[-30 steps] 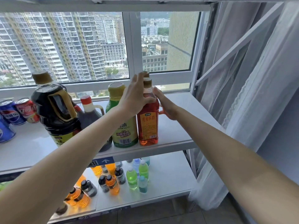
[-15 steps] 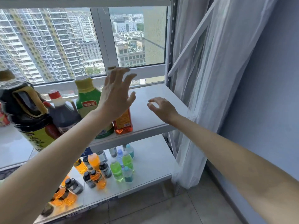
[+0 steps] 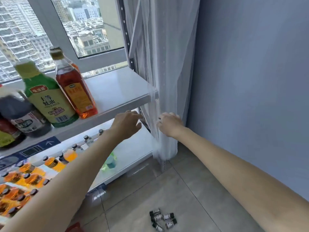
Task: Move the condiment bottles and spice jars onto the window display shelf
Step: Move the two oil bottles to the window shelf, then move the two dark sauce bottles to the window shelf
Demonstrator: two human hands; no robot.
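Note:
An amber bottle [image 3: 76, 87] stands upright on the white window shelf [image 3: 117, 87], next to a green-labelled bottle [image 3: 48, 101] and a dark sauce bottle [image 3: 20, 114]. My left hand [image 3: 127, 124] hangs below the shelf's front edge, fingers relaxed and empty. My right hand [image 3: 169, 123] is at the same height beside the sheer curtain [image 3: 158, 64], fingers loosely curled, holding nothing. Several small spice jars [image 3: 163, 219] with dark caps lie in a cluster on the tiled floor, below and between my arms.
The lower shelf [image 3: 133, 151] carries several small orange drink bottles [image 3: 53, 162] and green ones [image 3: 109, 160]. A clear plastic bottle [image 3: 97, 195] lies on the floor under it. A blue-grey wall [image 3: 250, 81] closes the right side.
Both hands let go of the amber bottle and dropped below the shelf's edge. My view swung right and down, bringing the floor and the small jars into sight.

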